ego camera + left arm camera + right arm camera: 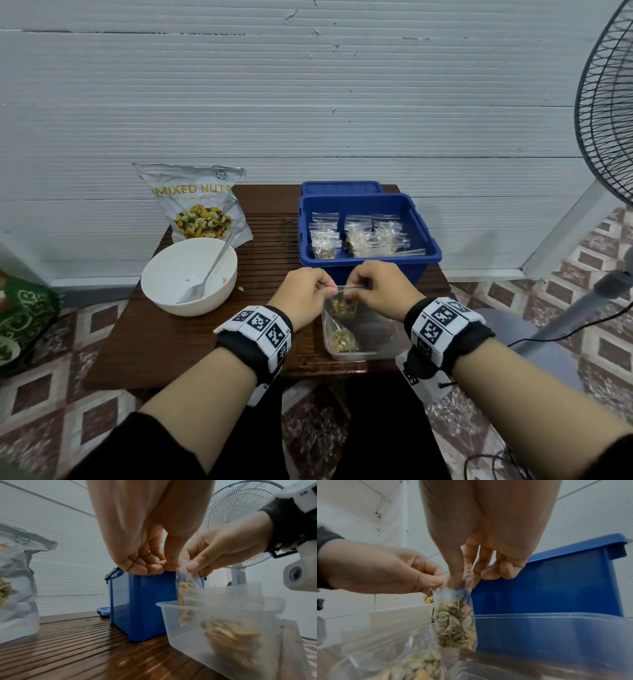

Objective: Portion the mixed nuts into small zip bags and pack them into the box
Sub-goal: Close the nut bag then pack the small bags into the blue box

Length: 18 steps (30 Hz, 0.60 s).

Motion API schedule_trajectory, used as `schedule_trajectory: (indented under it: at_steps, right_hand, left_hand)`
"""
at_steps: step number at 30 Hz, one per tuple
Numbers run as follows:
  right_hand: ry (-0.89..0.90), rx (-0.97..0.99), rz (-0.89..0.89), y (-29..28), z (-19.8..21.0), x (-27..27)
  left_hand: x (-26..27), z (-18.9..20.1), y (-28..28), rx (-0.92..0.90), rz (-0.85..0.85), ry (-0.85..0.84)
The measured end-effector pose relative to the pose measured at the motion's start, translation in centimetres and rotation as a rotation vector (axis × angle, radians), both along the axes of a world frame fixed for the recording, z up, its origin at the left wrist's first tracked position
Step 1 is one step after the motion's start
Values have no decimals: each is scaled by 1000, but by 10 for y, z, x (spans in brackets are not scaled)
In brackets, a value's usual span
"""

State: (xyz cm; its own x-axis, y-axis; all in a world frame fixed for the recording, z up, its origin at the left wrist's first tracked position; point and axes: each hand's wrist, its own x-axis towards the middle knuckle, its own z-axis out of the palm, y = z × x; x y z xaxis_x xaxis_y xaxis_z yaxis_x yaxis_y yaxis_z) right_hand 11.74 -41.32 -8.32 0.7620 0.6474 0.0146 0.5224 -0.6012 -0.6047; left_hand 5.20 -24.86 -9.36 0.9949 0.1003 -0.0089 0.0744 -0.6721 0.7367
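A small clear zip bag (344,303) (187,580) (456,620) half full of nuts and seeds hangs above a clear plastic tub (373,346) (223,622) (556,628). My left hand (308,291) (154,563) (388,572) pinches the left end of the bag's top strip. My right hand (375,286) (214,559) (471,574) pinches the right end. Another bag of nuts (342,337) (412,664) lies in the tub. Behind stands the blue box (424,222) (145,601) (556,585) with several filled bags (359,236).
A white bowl (171,267) with a metal spoon (205,274) sits at the left of the wooden table (205,335). The mixed nuts pouch (198,205) (15,585) stands behind it. The blue lid (342,187) leans behind the box. A standing fan (606,120) (240,520) is at right.
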Motion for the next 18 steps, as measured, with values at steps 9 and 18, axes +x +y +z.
schedule_trajectory:
  at_steps: [9,18]
  right_hand:
    - [25,-17,28,1,10,3]
    - [19,-52,14,5,6,1]
  left_hand:
    - [1,3,0,-24,-17,16]
    - [0,3,-1,-182,17,-24]
